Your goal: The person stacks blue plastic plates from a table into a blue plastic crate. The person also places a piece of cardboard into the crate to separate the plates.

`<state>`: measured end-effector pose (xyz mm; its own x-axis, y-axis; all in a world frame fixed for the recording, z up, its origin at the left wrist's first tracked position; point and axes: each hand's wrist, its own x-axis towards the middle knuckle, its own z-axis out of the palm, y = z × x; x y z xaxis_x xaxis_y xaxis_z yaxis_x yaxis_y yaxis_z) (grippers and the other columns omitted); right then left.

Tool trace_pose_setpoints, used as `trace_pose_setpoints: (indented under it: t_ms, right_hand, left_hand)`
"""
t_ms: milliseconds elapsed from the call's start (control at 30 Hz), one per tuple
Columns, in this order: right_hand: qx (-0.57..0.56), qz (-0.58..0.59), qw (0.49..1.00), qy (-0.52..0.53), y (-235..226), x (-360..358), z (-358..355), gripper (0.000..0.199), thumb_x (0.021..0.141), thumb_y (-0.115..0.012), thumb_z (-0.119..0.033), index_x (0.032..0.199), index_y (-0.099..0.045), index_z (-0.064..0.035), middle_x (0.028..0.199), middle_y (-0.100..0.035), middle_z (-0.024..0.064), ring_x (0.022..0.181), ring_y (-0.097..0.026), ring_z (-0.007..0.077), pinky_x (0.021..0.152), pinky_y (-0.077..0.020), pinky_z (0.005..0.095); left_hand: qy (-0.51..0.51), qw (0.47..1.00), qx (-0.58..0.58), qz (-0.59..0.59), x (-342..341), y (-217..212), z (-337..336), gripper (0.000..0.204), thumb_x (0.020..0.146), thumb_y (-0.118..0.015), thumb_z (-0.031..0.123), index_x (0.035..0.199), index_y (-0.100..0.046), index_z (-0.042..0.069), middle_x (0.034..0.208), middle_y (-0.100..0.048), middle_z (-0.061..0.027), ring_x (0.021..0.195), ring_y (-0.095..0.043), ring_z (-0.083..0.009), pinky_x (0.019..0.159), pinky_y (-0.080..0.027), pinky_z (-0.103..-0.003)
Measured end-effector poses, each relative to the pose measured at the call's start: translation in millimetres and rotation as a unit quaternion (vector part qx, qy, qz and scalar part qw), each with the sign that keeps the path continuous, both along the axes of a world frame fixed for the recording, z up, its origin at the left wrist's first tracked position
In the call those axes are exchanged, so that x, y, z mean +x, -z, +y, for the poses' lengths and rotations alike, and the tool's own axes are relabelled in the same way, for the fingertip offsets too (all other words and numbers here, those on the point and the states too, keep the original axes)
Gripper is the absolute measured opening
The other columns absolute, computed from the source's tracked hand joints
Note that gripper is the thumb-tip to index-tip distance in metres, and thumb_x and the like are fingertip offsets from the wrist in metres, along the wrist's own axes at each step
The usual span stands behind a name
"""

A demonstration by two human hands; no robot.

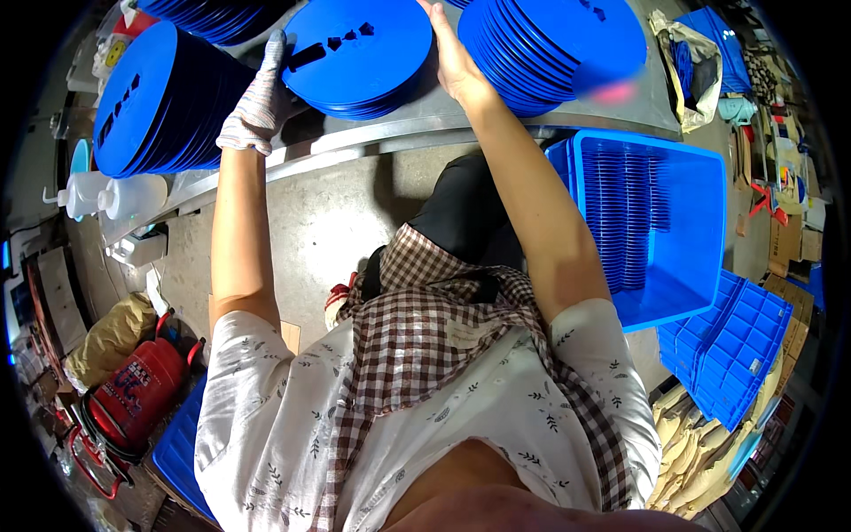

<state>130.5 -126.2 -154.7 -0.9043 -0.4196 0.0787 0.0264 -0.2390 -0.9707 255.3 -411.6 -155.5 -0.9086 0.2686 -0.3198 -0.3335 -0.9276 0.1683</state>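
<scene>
Between my two hands is a short stack of round blue plastic discs (363,62), with dark cut-out shapes in the top one. My left hand (259,102), in a pale striped glove, grips the stack's left edge, its thumb pointing up along the side. On the opposite edge, my bare right hand (454,64) presses with its fingers; their tips run out of the picture's top. A taller leaning stack of discs (135,102) stands left of the glove. To the right, close to my right hand, leans another tall stack (567,40).
A metal worktable (390,133) carries the stacks. Right of my legs is a blue crate (691,239) holding rows of thin blue discs. Folded blue crates (727,346) lie beyond it. White plastic jugs (133,195) and a red fire extinguisher (137,399) stand at left.
</scene>
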Motion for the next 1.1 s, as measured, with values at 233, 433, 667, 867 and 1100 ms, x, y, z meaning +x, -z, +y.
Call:
trace_pose_setpoints:
  t_ms: [233,433,667,867,1100]
  right_hand:
    - [-0.005,0.01,0.996,-0.085,-4.6,24.5,0.9,0.083,0.103,-0.034,-0.065,0.159,-0.026,-0.0043,0.164,-0.027,0.0189,0.152,-0.023,0.0294,0.125,-0.0148,0.0406]
    - [0.04,0.089,0.994,-0.049,-24.4,91.2,49.0,0.067,0.107,-0.033,-0.055,0.156,-0.035,-0.0094,0.156,-0.042,0.0154,0.145,-0.038,0.0255,0.121,-0.0261,0.0375]
    - [0.146,0.009,0.988,0.057,-45.6,203.8,160.2,0.066,0.107,-0.036,-0.052,0.159,-0.032,-0.0111,0.159,-0.036,0.0181,0.148,-0.033,0.0297,0.121,-0.0264,0.0414]
    - [0.157,-0.012,0.968,0.196,-66.6,236.1,271.2,0.058,0.109,-0.036,-0.048,0.158,-0.034,-0.0172,0.162,-0.032,0.0139,0.148,-0.034,0.0283,0.122,-0.026,0.0404]
    - [0.198,-0.169,0.853,0.453,-120.5,270.5,367.6,0.091,0.09,-0.062,-0.065,0.154,-0.039,-0.0055,0.152,-0.045,0.0234,0.137,-0.048,0.0366,0.118,-0.0345,0.0479]
  left_hand:
    - [0.008,0.964,-0.259,-0.049,10.6,-23.5,25.2,0.086,0.089,-0.067,0.061,0.156,-0.035,0.018,0.159,-0.036,-0.013,0.145,-0.033,-0.0367,0.12,-0.024,-0.065]
    - [-0.008,0.862,-0.507,-0.014,86.6,-101.0,114.7,0.106,0.081,-0.064,0.078,0.157,-0.033,0.009,0.153,-0.042,-0.0246,0.14,-0.042,-0.0428,0.108,-0.039,-0.068]
    - [0.144,0.871,-0.47,-0.006,132.4,-105.7,188.6,0.1,0.087,-0.06,0.074,0.156,-0.035,0.006,0.152,-0.045,-0.0214,0.135,-0.049,-0.0349,0.115,-0.038,-0.052]
    - [0.279,0.85,-0.435,0.102,88.5,-121.7,289.2,0.095,0.089,-0.059,0.072,0.154,-0.037,0.006,0.15,-0.049,-0.0199,0.134,-0.051,-0.0319,0.113,-0.041,-0.05]
    - [0.462,0.835,-0.256,0.153,45.7,-95.4,406.0,0.087,0.097,-0.053,0.065,0.161,-0.024,0.014,0.16,-0.037,-0.0164,0.145,-0.04,-0.0255,0.122,-0.029,-0.044]
